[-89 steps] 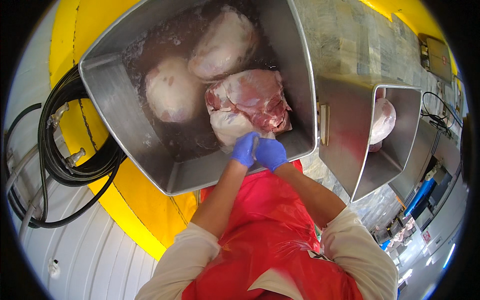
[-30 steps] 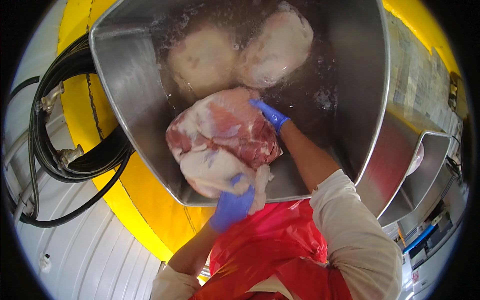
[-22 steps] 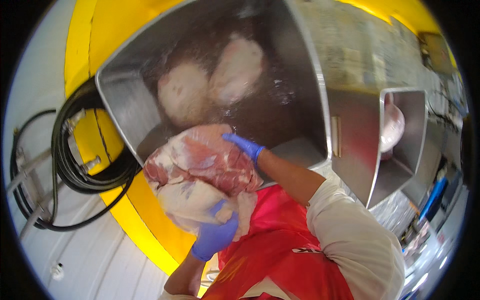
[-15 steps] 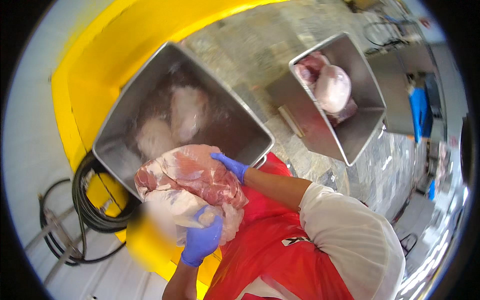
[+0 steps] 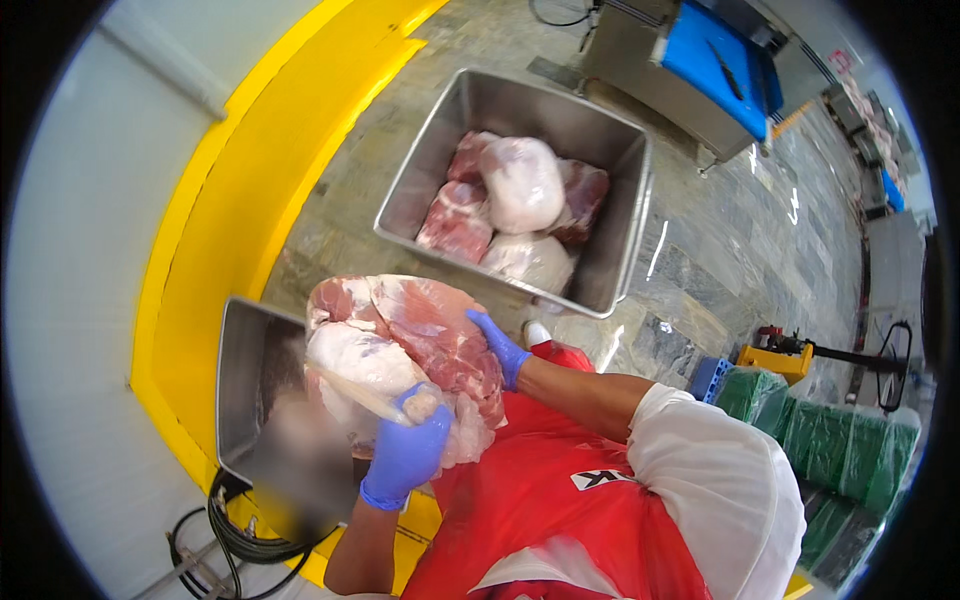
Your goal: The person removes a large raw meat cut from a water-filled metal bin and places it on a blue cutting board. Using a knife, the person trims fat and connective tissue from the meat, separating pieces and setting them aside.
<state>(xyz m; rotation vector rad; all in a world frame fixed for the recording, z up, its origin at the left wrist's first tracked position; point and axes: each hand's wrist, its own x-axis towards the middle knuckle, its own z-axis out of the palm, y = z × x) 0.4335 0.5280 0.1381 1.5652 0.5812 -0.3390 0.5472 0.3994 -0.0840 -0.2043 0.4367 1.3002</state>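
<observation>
Between my hands hangs a large cut of raw meat [image 5: 420, 320], pink and red with pale fat and a bone end sticking out. My left hand [image 5: 408, 450], in a blue glove, is closed around the bone end at its near side. Against the right side of the meat presses my right hand [image 5: 498, 350], also blue-gloved, supporting it with the fingers along its surface. Just beyond stands a steel bin [image 5: 615, 190] holding several raw cuts, among them a pale skin-covered piece [image 5: 522, 185]. The held meat is apart from these.
A second steel bin [image 5: 238, 390] stands at the left, partly hidden by the meat. Alongside runs a yellow barrier [image 5: 215, 270]; a black hose [image 5: 235, 545] lies below. A blue-topped table with a knife [image 5: 725, 70] is far right. Green wrapped stacks [image 5: 830, 440] and a pallet jack [image 5: 780, 360] stand right.
I have turned rightward with the meat still in both hands, away from over the left bin. The bin of raw cuts is now in front of me.
</observation>
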